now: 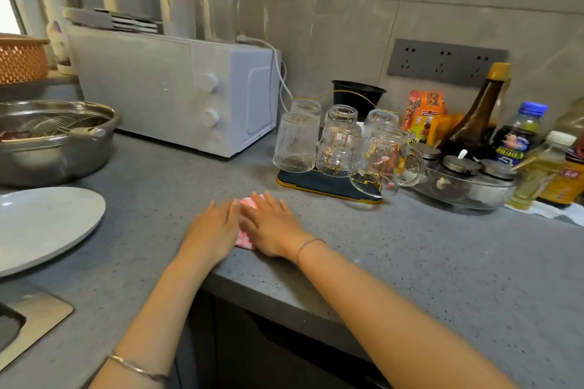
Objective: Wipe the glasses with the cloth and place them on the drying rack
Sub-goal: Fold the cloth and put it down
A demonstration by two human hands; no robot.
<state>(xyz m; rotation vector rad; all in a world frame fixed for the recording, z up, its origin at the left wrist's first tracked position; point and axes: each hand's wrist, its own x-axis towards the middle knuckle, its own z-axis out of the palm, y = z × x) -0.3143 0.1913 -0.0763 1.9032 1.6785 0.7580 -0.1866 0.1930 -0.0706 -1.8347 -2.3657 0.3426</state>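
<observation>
Six glasses (295, 144) — one rack (328, 185), one cloth (248, 232), two hands (213, 230)

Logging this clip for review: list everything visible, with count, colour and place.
glasses: six, clear, upside down on rack
drying rack: one, dark with gold rim, counter centre
cloth: one, pink-white, under both hands
oven: one, white, back left
plate: one, grey, left
steel pot: one, silver, left
basket: one, orange, far left
black bowl: one, behind rack
bottles and jars: several, right
left hand: flat on cloth
right hand: flat on cloth
</observation>
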